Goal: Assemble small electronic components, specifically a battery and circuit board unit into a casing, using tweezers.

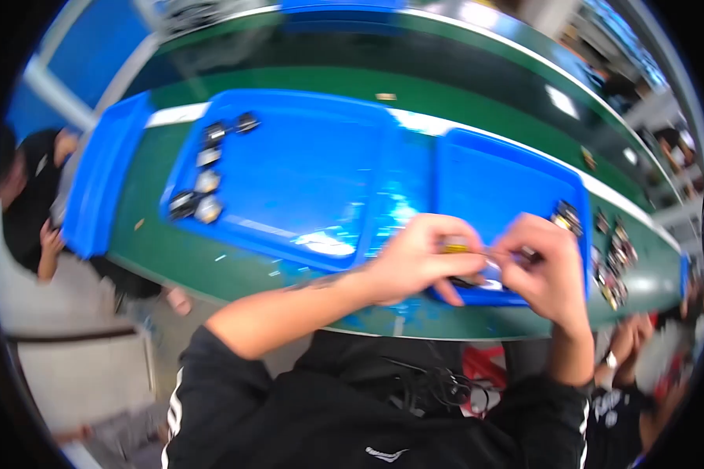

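Blue tray (297, 172): smooth plastic (glossy in patches); black shirt (328, 426): matt cloth.

A small part, yellowish above and dark below, (455, 246) sits pinched in the left hand (426, 256), its outline blurred. Near it, a small dark piece (530, 255) shows within the right hand (551, 262); whether the two join is unclear.

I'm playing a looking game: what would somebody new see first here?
Probably the big blue tray left of the middle, with small dark and pale parts along its left side. Next, right of the middle, the left hand holds a small thing with yellow on it, and the right hand is close beside it, by another blue tray.
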